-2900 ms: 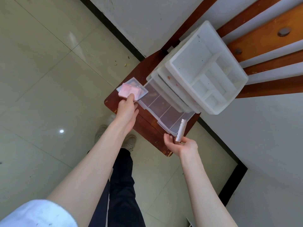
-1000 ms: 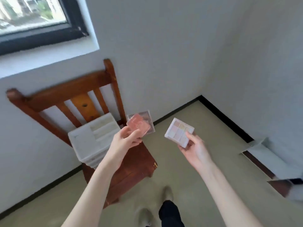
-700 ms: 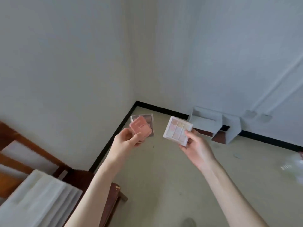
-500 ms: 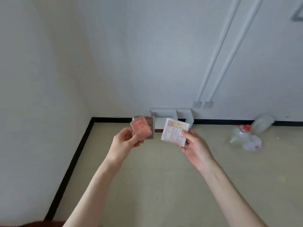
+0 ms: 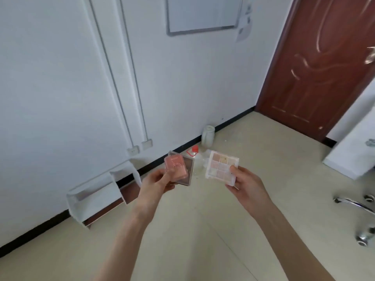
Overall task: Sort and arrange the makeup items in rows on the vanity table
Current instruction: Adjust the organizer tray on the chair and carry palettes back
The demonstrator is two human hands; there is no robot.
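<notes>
Both hands are carrying makeup in mid-air near the centre of the frame, over bare floor. The left hand (image 5: pixel 157 182) is pinching two stacked compacts at their lower edge: a pink compact (image 5: pixel 176 166) lying on a darker clear-lidded palette (image 5: pixel 187 169), thumb on top and fingers underneath. The right hand (image 5: pixel 244 184) is gripping a white nine-pan eyeshadow palette (image 5: pixel 222 166) by its lower right corner, most of it overhanging the fingers.

No desk is showing here, only a white cabinet edge (image 5: pixel 354 151) at the right. The main risk, I judge, is the pink compact sliding off the smooth lid beneath it, since one pinch is securing both. The corner grip on the white palette could also be letting it tip and fall, cracking the pressed powders. A chair base (image 5: pixel 357 207) at lower right and bottles (image 5: pixel 208 135) by the wall could be catching a foot.
</notes>
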